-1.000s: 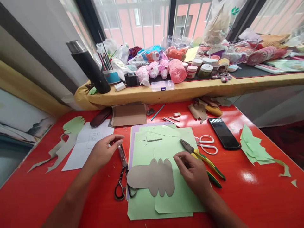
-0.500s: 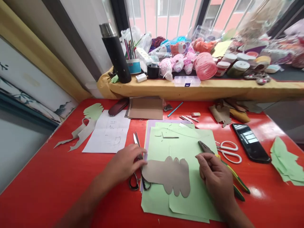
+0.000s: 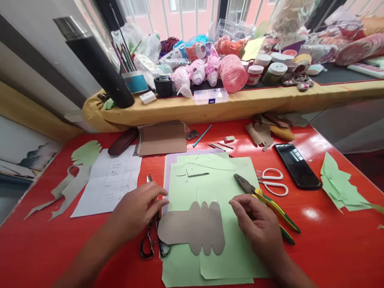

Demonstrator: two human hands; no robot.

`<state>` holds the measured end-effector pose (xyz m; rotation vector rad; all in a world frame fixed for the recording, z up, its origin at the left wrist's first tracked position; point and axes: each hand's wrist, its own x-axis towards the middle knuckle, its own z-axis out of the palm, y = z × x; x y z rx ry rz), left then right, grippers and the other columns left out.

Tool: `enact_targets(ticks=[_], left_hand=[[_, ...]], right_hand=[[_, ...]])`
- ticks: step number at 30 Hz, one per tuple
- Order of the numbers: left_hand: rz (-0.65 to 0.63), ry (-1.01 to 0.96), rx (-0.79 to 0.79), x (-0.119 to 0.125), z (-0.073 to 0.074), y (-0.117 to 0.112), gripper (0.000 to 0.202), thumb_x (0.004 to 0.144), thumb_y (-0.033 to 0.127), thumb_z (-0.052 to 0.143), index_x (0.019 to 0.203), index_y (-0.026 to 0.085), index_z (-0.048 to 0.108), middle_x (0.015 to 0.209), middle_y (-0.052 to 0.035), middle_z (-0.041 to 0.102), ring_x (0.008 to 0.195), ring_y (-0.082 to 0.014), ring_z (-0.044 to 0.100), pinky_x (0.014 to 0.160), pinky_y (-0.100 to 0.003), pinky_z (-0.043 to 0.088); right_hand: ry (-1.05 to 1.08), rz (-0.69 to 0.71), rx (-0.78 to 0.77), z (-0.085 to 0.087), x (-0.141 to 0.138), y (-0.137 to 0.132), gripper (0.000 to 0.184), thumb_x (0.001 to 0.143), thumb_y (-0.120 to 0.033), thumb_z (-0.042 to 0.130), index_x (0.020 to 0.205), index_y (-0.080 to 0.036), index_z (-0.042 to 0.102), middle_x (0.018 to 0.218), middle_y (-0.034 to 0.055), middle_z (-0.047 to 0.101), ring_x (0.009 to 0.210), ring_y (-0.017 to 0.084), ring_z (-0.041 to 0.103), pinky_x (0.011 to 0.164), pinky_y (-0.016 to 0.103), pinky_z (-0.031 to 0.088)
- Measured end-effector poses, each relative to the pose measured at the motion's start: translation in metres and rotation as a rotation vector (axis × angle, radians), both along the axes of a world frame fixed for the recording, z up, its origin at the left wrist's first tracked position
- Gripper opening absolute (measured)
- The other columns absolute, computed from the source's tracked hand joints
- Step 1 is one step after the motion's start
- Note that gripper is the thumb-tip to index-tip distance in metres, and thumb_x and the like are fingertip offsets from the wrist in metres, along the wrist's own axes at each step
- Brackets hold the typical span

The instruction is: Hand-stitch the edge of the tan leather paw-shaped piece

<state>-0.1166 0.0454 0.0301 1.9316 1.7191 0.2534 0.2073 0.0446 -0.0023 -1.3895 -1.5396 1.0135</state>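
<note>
Spread across red table: stacked green paper sheets, one grey cardboard cutout atop, midway between both hands. Left hand flat, fingers loose, over one black-handled scissors. Right hand curled, gripping nothing visible, beside one pliers. White scissors beyond.

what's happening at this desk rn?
A person sits at a red table doing paper craft. The left hand rests on black-handled scissors beside a stack of green paper. The right hand lies on the green paper next to yellow-green pliers. A grey scalloped cardboard cutout lies flat on the paper between the hands. White scissors and a phone lie off to the right, untouched.
</note>
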Motion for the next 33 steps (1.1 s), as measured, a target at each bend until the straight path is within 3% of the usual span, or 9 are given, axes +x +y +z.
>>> enact_targets(ticks=[5, 9, 13, 15, 18, 22, 26, 33], left_hand=[[-0.148, 0.069, 0.143, 0.050, -0.005, 0.047, 0.014, 0.101, 0.031, 0.058, 0.109, 0.025, 0.067, 0.105, -0.0033, 0.069, 0.092, -0.0237, 0.065, 0.073, -0.033, 0.045], [-0.153, 0.169, 0.215, 0.084, -0.025, 0.079, 0.012, 0.097, 0.029, 0.067, 0.107, 0.023, 0.065, 0.102, -0.0041, 0.065, 0.094, -0.0245, 0.062, 0.073, -0.034, 0.044], [-0.205, 0.173, 0.194, 0.096, -0.040, 0.093, 0.006, 0.096, 0.019, 0.064, 0.091, 0.021, 0.062, 0.097, -0.0039, 0.061, 0.089, -0.0234, 0.058, 0.071, -0.034, 0.042], [-0.237, 0.102, 0.213, 0.096, -0.040, 0.091, 0.010, 0.096, 0.016, 0.060, 0.087, 0.021, 0.061, 0.097, -0.0049, 0.061, 0.091, -0.0237, 0.057, 0.076, -0.036, 0.043], [-0.234, -0.164, 0.216, 0.091, -0.031, 0.078, 0.011, 0.099, 0.017, 0.054, 0.091, 0.021, 0.060, 0.106, -0.0065, 0.064, 0.100, -0.0241, 0.058, 0.086, -0.038, 0.044], [-0.038, -0.650, 0.010, 0.083, -0.017, 0.050, 0.010, 0.104, 0.030, 0.054, 0.099, 0.023, 0.060, 0.100, -0.0057, 0.072, 0.097, -0.0223, 0.063, 0.088, -0.038, 0.046], [0.068, -1.038, -0.113, 0.076, -0.017, 0.029, 0.016, 0.100, 0.035, 0.064, 0.096, 0.021, 0.058, 0.091, -0.0063, 0.073, 0.091, -0.0211, 0.064, 0.088, -0.037, 0.046], [0.091, -1.243, -0.043, 0.072, -0.017, 0.022, 0.012, 0.096, 0.030, 0.072, 0.093, 0.021, 0.065, 0.084, -0.0030, 0.069, 0.087, -0.0181, 0.062, 0.087, -0.035, 0.044]], right_hand=[[-0.061, 0.086, 0.118, 0.006, -0.002, -0.002, 0.023, 0.100, -0.033, 0.060, 0.084, -0.020, 0.069, 0.069, 0.0010, 0.068, 0.051, 0.012, 0.054, 0.048, 0.024, 0.041], [-0.118, 0.132, 0.204, 0.008, -0.002, -0.001, 0.019, 0.101, -0.029, 0.060, 0.088, -0.020, 0.069, 0.066, -0.0008, 0.068, 0.049, 0.011, 0.051, 0.049, 0.024, 0.041], [-0.119, 0.149, 0.229, 0.008, 0.000, -0.001, 0.018, 0.101, -0.027, 0.059, 0.088, -0.019, 0.069, 0.065, -0.0017, 0.065, 0.050, 0.010, 0.053, 0.051, 0.024, 0.041], [-0.128, 0.167, 0.216, 0.008, 0.000, -0.003, 0.019, 0.101, -0.028, 0.059, 0.088, -0.019, 0.069, 0.064, -0.0019, 0.064, 0.049, 0.010, 0.052, 0.051, 0.024, 0.040], [-0.142, 0.199, 0.204, 0.010, -0.001, -0.006, 0.019, 0.101, -0.029, 0.059, 0.088, -0.020, 0.069, 0.063, -0.0026, 0.063, 0.048, 0.010, 0.051, 0.051, 0.024, 0.039], [-0.131, 0.200, 0.228, 0.009, -0.002, -0.007, 0.018, 0.102, -0.030, 0.059, 0.089, -0.021, 0.069, 0.059, -0.0041, 0.059, 0.048, 0.011, 0.051, 0.052, 0.025, 0.039], [-0.119, 0.175, 0.214, 0.008, -0.001, -0.008, 0.019, 0.101, -0.032, 0.059, 0.090, -0.021, 0.070, 0.059, -0.0046, 0.056, 0.048, 0.011, 0.048, 0.050, 0.025, 0.038], [-0.051, 0.097, 0.118, 0.004, -0.005, -0.007, 0.029, 0.101, -0.043, 0.058, 0.085, -0.021, 0.069, 0.057, -0.0034, 0.055, 0.048, 0.012, 0.046, 0.048, 0.026, 0.036]])
